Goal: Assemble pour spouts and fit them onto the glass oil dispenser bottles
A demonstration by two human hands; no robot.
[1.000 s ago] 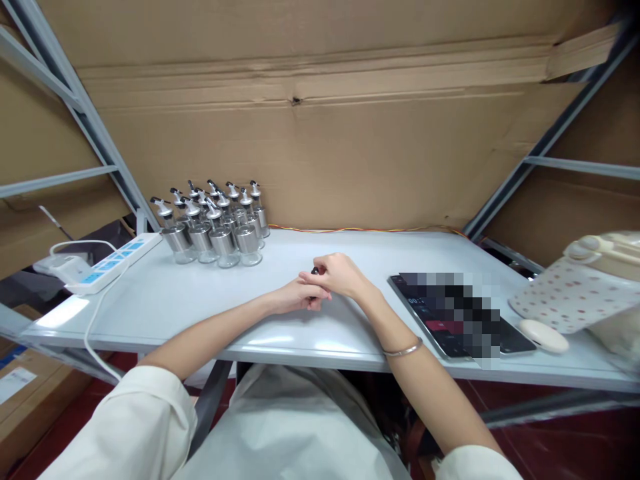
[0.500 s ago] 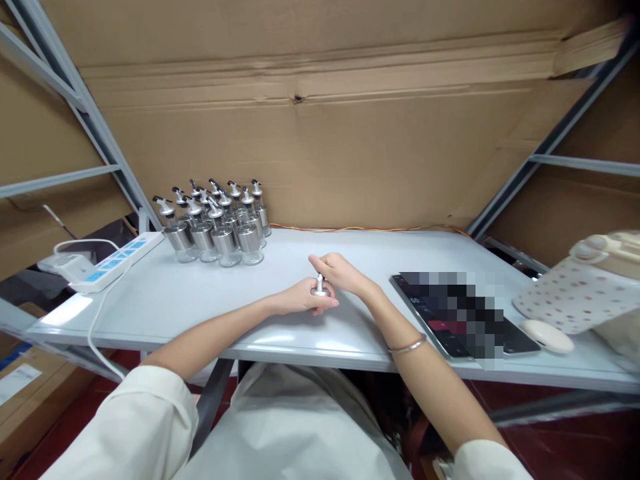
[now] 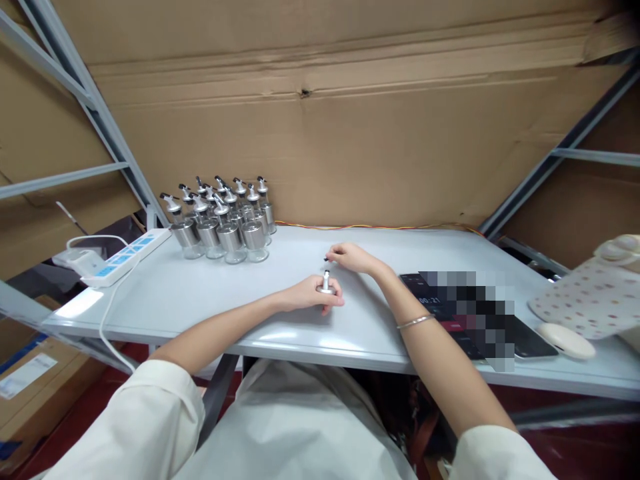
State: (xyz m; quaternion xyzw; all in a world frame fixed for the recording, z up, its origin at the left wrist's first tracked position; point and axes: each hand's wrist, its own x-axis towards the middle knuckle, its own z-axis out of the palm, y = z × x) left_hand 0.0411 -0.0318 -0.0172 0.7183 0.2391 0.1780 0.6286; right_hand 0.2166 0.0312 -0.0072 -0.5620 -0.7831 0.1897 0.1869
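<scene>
My left hand (image 3: 309, 293) is closed around a silver pour spout (image 3: 327, 285), whose round metal collar and upright neck stick up out of the fingers. Just beyond it, my right hand (image 3: 351, 257) pinches a small black cap (image 3: 327, 259) between the fingertips, apart from the spout. Farther back on the left stand several glass oil bottles (image 3: 231, 240) with metal sleeves, each topped by a silver spout with a black cap.
On the left lies a white power strip (image 3: 127, 258) with a plug and cable. A tablet with a lit timer (image 3: 430, 301), a cream round case (image 3: 567, 341) and a dotted white container (image 3: 590, 297) occupy the right. Cardboard (image 3: 350, 153) closes off the back of the grey table (image 3: 200, 313).
My right hand has moved up and away from my left hand, with the small black cap now visible in its fingers. The spout stays in my left hand. The view has shifted slightly.
</scene>
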